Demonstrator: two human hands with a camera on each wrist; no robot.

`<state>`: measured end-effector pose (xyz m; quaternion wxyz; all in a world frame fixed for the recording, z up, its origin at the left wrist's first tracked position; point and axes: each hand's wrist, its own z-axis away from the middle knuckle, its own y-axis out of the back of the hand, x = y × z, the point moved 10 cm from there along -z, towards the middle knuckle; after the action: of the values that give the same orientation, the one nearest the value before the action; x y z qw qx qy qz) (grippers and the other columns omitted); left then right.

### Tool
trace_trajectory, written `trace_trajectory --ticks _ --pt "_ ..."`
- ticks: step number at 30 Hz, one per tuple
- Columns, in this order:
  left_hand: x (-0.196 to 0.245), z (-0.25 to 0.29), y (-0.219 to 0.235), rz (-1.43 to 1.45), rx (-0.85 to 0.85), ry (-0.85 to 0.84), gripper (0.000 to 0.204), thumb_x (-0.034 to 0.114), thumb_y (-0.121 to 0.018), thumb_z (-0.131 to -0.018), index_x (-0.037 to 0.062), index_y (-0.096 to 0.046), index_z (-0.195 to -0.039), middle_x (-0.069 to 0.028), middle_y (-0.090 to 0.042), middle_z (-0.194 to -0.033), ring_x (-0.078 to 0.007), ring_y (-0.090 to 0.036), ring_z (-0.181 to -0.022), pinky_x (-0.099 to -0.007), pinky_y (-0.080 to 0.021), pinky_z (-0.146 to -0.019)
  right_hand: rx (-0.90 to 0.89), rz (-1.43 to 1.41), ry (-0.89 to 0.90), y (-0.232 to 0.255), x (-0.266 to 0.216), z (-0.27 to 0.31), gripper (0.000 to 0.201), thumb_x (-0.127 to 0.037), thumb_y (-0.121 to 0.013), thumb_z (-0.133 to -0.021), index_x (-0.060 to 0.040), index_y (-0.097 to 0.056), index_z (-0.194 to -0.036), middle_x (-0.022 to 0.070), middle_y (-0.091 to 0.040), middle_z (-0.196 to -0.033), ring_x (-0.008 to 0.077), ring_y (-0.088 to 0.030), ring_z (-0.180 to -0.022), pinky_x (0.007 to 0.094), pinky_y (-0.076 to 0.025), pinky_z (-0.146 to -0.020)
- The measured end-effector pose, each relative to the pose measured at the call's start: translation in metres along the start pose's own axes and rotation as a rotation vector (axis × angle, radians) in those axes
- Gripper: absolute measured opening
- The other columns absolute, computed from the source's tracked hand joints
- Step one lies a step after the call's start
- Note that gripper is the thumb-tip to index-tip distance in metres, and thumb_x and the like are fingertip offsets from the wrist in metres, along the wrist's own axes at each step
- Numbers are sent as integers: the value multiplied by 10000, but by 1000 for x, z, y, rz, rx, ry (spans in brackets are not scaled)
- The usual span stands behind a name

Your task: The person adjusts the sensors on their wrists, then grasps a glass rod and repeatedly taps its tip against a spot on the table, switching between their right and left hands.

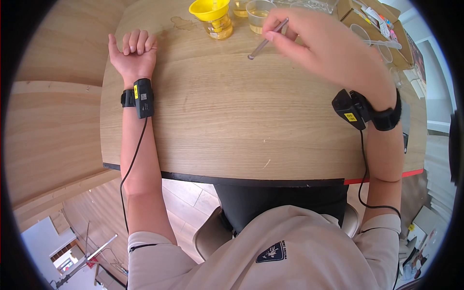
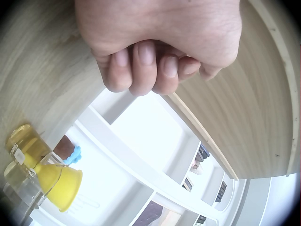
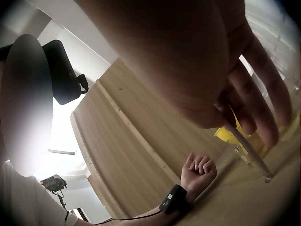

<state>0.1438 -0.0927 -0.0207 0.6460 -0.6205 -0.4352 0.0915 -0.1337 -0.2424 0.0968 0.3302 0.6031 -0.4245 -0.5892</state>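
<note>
My right hand [image 1: 321, 41] pinches a clear glass stirring rod [image 1: 264, 44] between thumb and fingers, the rod slanting down so its rounded lower tip is close over the tabletop. In the right wrist view the rod [image 3: 250, 151] comes out below the fingers. My left hand [image 1: 133, 55] rests palm up at the left of the table, fingers loosely curled and holding nothing. Beyond the rod stands a glass beaker [image 1: 221, 32] of amber liquid with a yellow funnel [image 1: 205, 8] set in its top. A clear plastic cup [image 1: 258, 21] with pale yellow liquid is just behind my right fingertips.
A wet patch [image 1: 184, 23] lies on the wooden table [image 1: 232, 116] left of the beaker. At the back right a cardboard box [image 1: 403, 55] holds small items, with clear cups [image 1: 360, 33] beside it. A wooden panel [image 1: 58, 53] rises along the left side.
</note>
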Motion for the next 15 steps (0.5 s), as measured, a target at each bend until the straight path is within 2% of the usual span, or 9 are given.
trace_trajectory --ticks 4,7,9,10,12,13,15 --pt "1 0 2 -17 14 -9 580 470 -417 -1046 154 -262 -586 17 -236 -583 -145 -182 -556 -318 -197 -567 -75 -19 -142 -6 25 -8 217 -218 -557 -1014 -15 -631 -1021 151 -685 -803 310 -669 -734 386 -521 -693" --pt "0 0 0 -12 10 -8 579 471 -414 -1047 154 -262 -586 17 -235 -582 -145 -182 -556 -317 -196 -567 -71 -19 -102 -3 23 -7 209 -213 -564 -1012 -17 -635 -1021 142 -692 -822 295 -675 -743 374 -525 -689" --pt "2 1 3 -70 95 -46 590 434 -440 -1045 159 -258 -556 18 -242 -559 -142 -192 -533 -314 -203 -558 -6 -98 43 6 3 -4 201 -199 -565 -1009 -13 -640 -1020 130 -697 -841 266 -675 -738 363 -524 -687" --pt "2 2 3 -70 95 -46 590 434 -440 -1045 159 -258 -556 18 -242 -559 -142 -192 -533 -314 -203 -558 -6 -98 43 4 4 -5 201 -199 -565 -1009 -13 -640 -1020 130 -697 -841 266 -675 -738 363 -524 -687" --pt "2 2 3 -54 86 -41 589 433 -444 -1045 159 -255 -559 18 -244 -561 -142 -193 -535 -314 -201 -559 2 -281 108 -3 3 -6 206 -194 -571 -1009 -8 -651 -1048 113 -695 -843 234 -666 -740 351 -518 -682" --pt "2 2 4 -54 87 -41 589 433 -444 -1045 159 -255 -559 18 -244 -561 -142 -193 -535 -314 -201 -559 2 -282 108 -6 8 -9 206 -194 -571 -1009 -8 -651 -1048 113 -695 -843 234 -666 -740 351 -518 -682" --pt "0 1 0 -12 20 -10 581 476 -401 -1051 155 -257 -589 17 -231 -583 -145 -178 -555 -318 -196 -565 -132 -185 167 -22 9 -13 198 -174 -579 -1005 -12 -665 -1079 105 -694 -849 209 -673 -749 330 -521 -684"
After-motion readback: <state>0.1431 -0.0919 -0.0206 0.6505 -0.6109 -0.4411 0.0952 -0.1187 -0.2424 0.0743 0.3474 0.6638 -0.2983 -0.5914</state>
